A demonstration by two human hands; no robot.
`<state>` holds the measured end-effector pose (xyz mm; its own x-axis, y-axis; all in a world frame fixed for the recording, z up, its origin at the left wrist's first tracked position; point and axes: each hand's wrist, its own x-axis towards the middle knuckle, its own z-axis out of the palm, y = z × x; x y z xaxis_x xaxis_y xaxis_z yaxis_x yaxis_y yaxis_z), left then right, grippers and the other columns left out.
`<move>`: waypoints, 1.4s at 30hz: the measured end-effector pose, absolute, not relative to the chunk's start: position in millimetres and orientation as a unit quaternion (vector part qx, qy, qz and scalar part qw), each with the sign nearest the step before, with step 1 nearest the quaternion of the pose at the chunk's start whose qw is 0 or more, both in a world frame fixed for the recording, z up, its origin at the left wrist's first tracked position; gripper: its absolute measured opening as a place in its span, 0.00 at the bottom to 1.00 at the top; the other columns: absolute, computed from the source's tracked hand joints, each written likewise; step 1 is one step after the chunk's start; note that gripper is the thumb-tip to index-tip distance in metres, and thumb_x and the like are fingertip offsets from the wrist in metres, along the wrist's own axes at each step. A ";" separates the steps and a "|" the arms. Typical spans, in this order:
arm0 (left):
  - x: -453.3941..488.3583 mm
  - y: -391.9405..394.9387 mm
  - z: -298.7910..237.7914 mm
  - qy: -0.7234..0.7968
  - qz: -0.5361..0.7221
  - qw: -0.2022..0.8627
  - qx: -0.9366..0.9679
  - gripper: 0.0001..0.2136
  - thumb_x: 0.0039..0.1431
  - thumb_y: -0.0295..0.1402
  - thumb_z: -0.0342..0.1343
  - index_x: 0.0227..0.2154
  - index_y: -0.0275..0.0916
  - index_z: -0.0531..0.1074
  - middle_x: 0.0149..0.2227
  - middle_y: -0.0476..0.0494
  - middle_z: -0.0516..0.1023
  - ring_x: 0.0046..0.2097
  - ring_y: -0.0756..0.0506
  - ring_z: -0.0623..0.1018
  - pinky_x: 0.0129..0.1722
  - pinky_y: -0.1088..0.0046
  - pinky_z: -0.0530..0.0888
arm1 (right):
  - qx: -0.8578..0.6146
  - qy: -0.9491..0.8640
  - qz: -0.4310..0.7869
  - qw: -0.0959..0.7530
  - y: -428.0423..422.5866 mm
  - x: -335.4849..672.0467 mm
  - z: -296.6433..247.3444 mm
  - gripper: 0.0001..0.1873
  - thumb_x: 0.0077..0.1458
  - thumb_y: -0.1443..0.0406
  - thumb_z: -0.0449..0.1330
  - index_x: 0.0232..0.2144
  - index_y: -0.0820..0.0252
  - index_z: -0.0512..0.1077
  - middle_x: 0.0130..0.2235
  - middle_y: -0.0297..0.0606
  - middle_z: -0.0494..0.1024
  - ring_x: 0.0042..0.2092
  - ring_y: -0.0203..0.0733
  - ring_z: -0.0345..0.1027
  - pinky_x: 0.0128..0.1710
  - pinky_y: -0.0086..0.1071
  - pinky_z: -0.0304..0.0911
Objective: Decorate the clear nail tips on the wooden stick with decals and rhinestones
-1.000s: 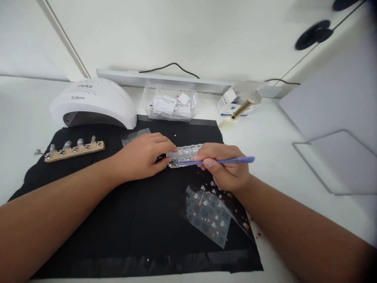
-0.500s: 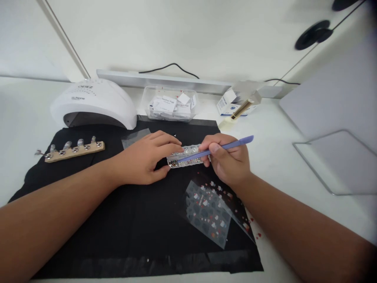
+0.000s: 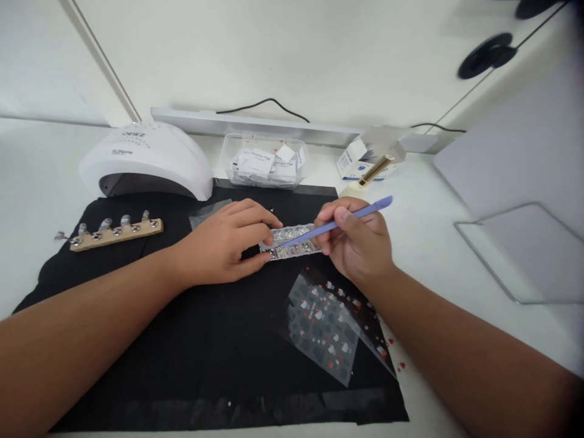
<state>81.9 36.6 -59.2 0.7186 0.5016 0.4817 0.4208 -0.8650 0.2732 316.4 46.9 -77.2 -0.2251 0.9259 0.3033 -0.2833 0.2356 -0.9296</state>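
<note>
A clear compartment case with small glittering rhinestones lies on the black cloth. My left hand grips its left end, the thumb at the near edge and the fingers at the far edge. Between the thumb and fingers of my right hand is a slim purple stick tool with a flattened upper end. Its thin tip points down into the left compartments, close to my left thumb. Whether the tip touches a stone is too small to see. My right fingers partly cover the case's right end.
A white nail lamp, a clear tub of alcohol pads, and an opened box beside a gold-capped bottle stand behind. A nail-tip stand is at left; sticker sheets lie near my right forearm.
My right hand has lifted slightly, and the purple stick slants more steeply over the case. My left fingers have shifted a little, the thumb moving slightly right along the near edge.
</note>
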 end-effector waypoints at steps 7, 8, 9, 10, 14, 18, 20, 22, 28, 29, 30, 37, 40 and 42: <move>81.5 35.3 -59.8 0.248 0.316 0.049 0.915 0.02 0.60 0.30 0.58 0.34 0.39 0.70 0.45 0.40 0.79 0.46 0.43 0.77 0.46 0.62 0.74 | -0.285 -0.555 0.553 0.552 46.2 315.3 -77.4 0.13 0.57 0.54 0.64 0.29 0.57 0.73 0.19 0.27 0.72 0.16 0.31 0.60 0.17 0.28 0.57; 81.6 35.3 -59.8 0.248 0.316 0.048 0.914 0.02 0.60 0.30 0.58 0.34 0.39 0.70 0.45 0.40 0.80 0.46 0.43 0.77 0.46 0.62 0.74 | -0.285 -0.553 0.555 0.553 46.3 315.2 -77.7 0.13 0.57 0.54 0.64 0.29 0.57 0.74 0.19 0.27 0.72 0.16 0.31 0.61 0.17 0.28 0.57; 81.8 35.4 -59.6 0.248 0.316 0.049 0.914 0.02 0.60 0.30 0.58 0.34 0.39 0.71 0.44 0.40 0.80 0.46 0.43 0.77 0.45 0.62 0.74 | -0.283 -0.551 0.556 0.554 46.3 315.2 -78.0 0.12 0.56 0.55 0.65 0.29 0.57 0.74 0.19 0.27 0.72 0.16 0.31 0.61 0.17 0.28 0.57; 82.0 35.4 -59.4 0.248 0.315 0.050 0.915 0.02 0.59 0.29 0.58 0.34 0.39 0.71 0.44 0.40 0.80 0.46 0.43 0.77 0.45 0.62 0.74 | -0.283 -0.549 0.557 0.555 46.4 315.2 -78.2 0.12 0.56 0.55 0.65 0.29 0.57 0.74 0.19 0.28 0.73 0.16 0.31 0.61 0.17 0.29 0.57; 83.1 35.4 -58.3 0.248 0.311 0.055 0.916 0.00 0.60 0.29 0.57 0.33 0.39 0.72 0.43 0.41 0.80 0.46 0.43 0.77 0.46 0.63 0.74 | -0.287 -0.548 0.555 0.556 46.1 314.9 -78.2 0.13 0.56 0.54 0.65 0.29 0.57 0.74 0.19 0.28 0.73 0.16 0.31 0.61 0.17 0.29 0.56; 82.9 34.9 -58.5 0.255 0.309 0.050 0.915 0.01 0.60 0.29 0.57 0.33 0.40 0.72 0.43 0.43 0.81 0.45 0.43 0.77 0.45 0.63 0.74 | -0.283 -0.558 0.548 0.556 45.7 314.2 -77.6 0.13 0.57 0.54 0.64 0.30 0.57 0.73 0.19 0.28 0.73 0.16 0.31 0.61 0.17 0.28 0.56; 82.8 34.9 -59.2 0.255 0.313 0.041 0.914 0.01 0.60 0.29 0.57 0.33 0.40 0.72 0.43 0.43 0.81 0.45 0.43 0.78 0.45 0.63 0.75 | -0.281 -0.562 0.542 0.558 45.5 314.1 -77.6 0.13 0.57 0.54 0.63 0.30 0.57 0.73 0.20 0.27 0.72 0.17 0.31 0.61 0.17 0.28 0.56; 82.9 35.2 -59.8 0.251 0.321 0.031 0.912 0.01 0.59 0.28 0.57 0.33 0.39 0.72 0.42 0.43 0.81 0.45 0.43 0.78 0.45 0.63 0.75 | -0.280 -0.561 0.541 0.561 45.5 314.2 -77.9 0.12 0.58 0.55 0.63 0.30 0.57 0.73 0.20 0.27 0.72 0.17 0.31 0.61 0.16 0.27 0.56; 83.5 35.5 -60.4 0.248 0.330 0.022 0.910 0.01 0.58 0.27 0.58 0.33 0.38 0.72 0.41 0.42 0.81 0.44 0.43 0.78 0.44 0.62 0.75 | -0.275 -0.545 0.547 0.573 45.1 313.7 -78.3 0.12 0.57 0.56 0.64 0.29 0.58 0.75 0.20 0.28 0.74 0.17 0.31 0.63 0.16 0.27 0.57; 83.4 35.3 -60.5 0.249 0.330 0.019 0.910 0.01 0.58 0.27 0.58 0.33 0.38 0.72 0.41 0.42 0.81 0.44 0.43 0.78 0.44 0.62 0.75 | -0.274 -0.544 0.548 0.573 45.0 313.5 -78.3 0.12 0.57 0.56 0.64 0.29 0.58 0.75 0.19 0.28 0.74 0.17 0.31 0.63 0.16 0.27 0.57; 83.3 35.1 -60.6 0.249 0.330 0.015 0.910 0.02 0.58 0.26 0.58 0.33 0.38 0.72 0.41 0.41 0.81 0.44 0.43 0.78 0.45 0.62 0.75 | -0.274 -0.541 0.550 0.574 45.0 313.3 -78.2 0.11 0.57 0.56 0.64 0.29 0.58 0.75 0.19 0.29 0.73 0.17 0.31 0.63 0.17 0.27 0.56; 83.5 34.9 -63.1 0.250 0.337 -0.005 0.908 0.02 0.58 0.26 0.59 0.34 0.38 0.72 0.41 0.42 0.81 0.44 0.43 0.78 0.45 0.62 0.75 | -0.253 -0.533 0.559 0.582 45.3 311.9 -78.6 0.10 0.59 0.58 0.63 0.30 0.59 0.76 0.19 0.29 0.73 0.17 0.31 0.62 0.17 0.27 0.56; 83.9 35.3 -63.5 0.248 0.340 -0.005 0.907 0.03 0.58 0.26 0.59 0.34 0.38 0.72 0.41 0.42 0.81 0.44 0.43 0.78 0.45 0.62 0.75 | -0.256 -0.533 0.557 0.584 45.0 311.7 -78.3 0.11 0.59 0.58 0.63 0.30 0.59 0.75 0.19 0.30 0.73 0.17 0.31 0.62 0.17 0.26 0.56; 84.0 35.4 -63.6 0.247 0.345 -0.008 0.906 0.03 0.58 0.26 0.59 0.34 0.38 0.71 0.41 0.42 0.81 0.43 0.43 0.78 0.45 0.63 0.75 | -0.262 -0.529 0.557 0.585 44.7 311.8 -77.9 0.12 0.58 0.57 0.63 0.29 0.59 0.75 0.19 0.30 0.73 0.17 0.31 0.62 0.17 0.26 0.56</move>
